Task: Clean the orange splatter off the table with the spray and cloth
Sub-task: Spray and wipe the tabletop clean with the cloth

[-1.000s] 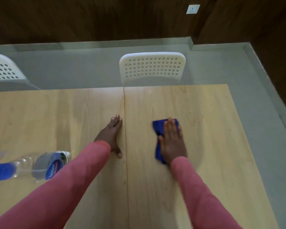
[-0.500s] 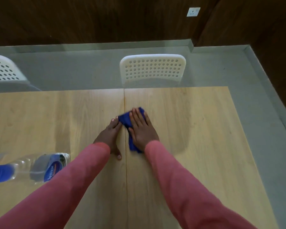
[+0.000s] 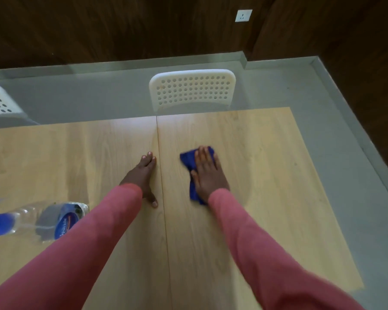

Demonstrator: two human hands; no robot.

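Pale wood-grain laminate covers the table (image 3: 267,175), seen from above by a head-worn camera, with a thin seam running from the far edge toward the viewer down its middle. At far left a clear plastic spray bottle with a blue label and blue trigger head (image 3: 54,220) lies on its side on the tabletop, its long axis running left to right, base pointing toward the middle and trigger end cut off by the frame edge; it lies well apart from both hands, nearer the left one. Next, the left hand (image 3: 143,175), in a pink sleeve, rests flat just left of the seam, fingers straight and together pointing away from the viewer, holding nothing. Right of the seam, the right hand (image 3: 207,173) presses flat with straight fingers on a crumpled dark blue cloth (image 3: 189,161), which shows beyond the fingertips and along the thumb side; the cloth's long axis runs roughly near to far, beneath the palm. No orange splatter is visible on the wood; any remaining mark may be under the cloth, so wiping seems well advanced. A faint sheen shows on the table right of the cloth. Beyond the far edge stands a white perforated plastic chair back (image 3: 193,90).
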